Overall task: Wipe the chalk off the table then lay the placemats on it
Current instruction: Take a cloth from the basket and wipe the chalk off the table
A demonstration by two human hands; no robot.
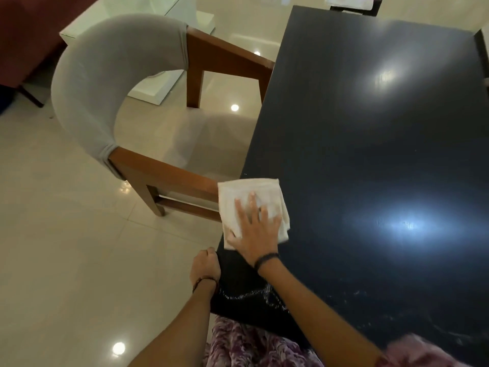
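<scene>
still on wiping: right hand (255, 229) flat, fingers spread on the cloth (251, 207); next i'd swipe toward the chalk marks (254, 292) near the desk (370, 154) edge.

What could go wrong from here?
1. The cloth overhangs the table edge under the flat right hand; it may slip off.
2. Chalk marks lie near the body, behind the cloth, between both arms; the wipe could miss them.
3. The chair stands close beside that edge, limiting movement there.
</scene>
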